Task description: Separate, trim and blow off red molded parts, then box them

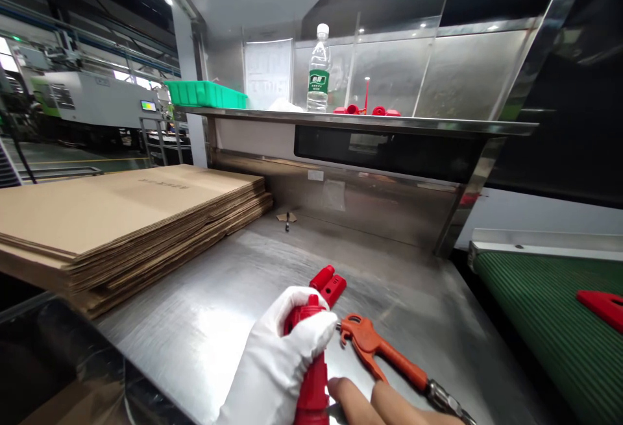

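Observation:
My left hand (pixel 285 353), in a white glove, is wrapped round a red plastic part (pixel 314 383) held above the steel table (pixel 219 321). My right hand (pixel 379 405) is bare and enters at the bottom edge, its curled fingers close against the lower right side of that part. A small metallic glint shows under the right fingertips, but what they hold is mostly hidden. Just beyond the glove lie red moulded pieces (pixel 333 290) on the table. An orange air blow gun (pixel 370 340) with a metal hose fitting rests right of the left hand.
Stacked flat cardboard (pixel 131 211) covers the table's left side. A green conveyor belt (pixel 535 308) carrying a red part (pixel 606 308) runs at right. Above the back, a steel shelf (pixel 413 124) bears a water bottle (pixel 318 71), a green tray (pixel 207 94) and red pieces (pixel 384 111).

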Motion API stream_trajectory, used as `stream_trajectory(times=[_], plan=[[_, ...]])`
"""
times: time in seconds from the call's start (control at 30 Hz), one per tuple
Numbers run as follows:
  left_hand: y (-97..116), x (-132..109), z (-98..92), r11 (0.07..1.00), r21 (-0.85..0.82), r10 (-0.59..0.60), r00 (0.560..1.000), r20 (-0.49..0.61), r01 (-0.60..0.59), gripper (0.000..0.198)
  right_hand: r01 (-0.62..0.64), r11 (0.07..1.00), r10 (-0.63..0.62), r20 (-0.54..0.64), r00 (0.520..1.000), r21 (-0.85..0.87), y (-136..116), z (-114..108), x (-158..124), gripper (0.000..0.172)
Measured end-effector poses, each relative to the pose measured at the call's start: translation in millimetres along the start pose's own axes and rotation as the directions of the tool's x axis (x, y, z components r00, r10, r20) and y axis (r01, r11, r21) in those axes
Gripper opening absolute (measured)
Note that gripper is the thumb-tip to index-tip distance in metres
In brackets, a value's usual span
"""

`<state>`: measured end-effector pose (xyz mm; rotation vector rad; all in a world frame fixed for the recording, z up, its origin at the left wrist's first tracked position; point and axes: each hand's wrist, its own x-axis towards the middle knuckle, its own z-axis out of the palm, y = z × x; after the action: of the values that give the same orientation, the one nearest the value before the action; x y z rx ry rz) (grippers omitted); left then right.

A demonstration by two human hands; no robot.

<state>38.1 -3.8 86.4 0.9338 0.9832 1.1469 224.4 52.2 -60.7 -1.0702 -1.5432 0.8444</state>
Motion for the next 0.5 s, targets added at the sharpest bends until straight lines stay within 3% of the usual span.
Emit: stream_trajectory(times=[0.17,0.4,0.5], plan=[[-2.8,2.5,-2.4,0.999,0.034,0.011,0.999,0.041,-0.012,0.019,0.027,0.999,-0.028,-0.025,0.999,-0.028,-18.0,-1.3,-7.2,0.021],[-4.0,1.1,0.5,0.999,0.035,-0.018,0.993,0.117,0.014,0.014,0.046,0.995,-0.048,-0.022,0.999,-0.084,-45.8,0.7,-10.9,0.030],[-0.7,-1.1,2.9,0.998,0.054,0.025,0.995,0.096,-0.030,0.011,0.051,0.992,-0.054,-0.025,0.998,-0.113,-62.8,-0.8,-15.3,0.029]])
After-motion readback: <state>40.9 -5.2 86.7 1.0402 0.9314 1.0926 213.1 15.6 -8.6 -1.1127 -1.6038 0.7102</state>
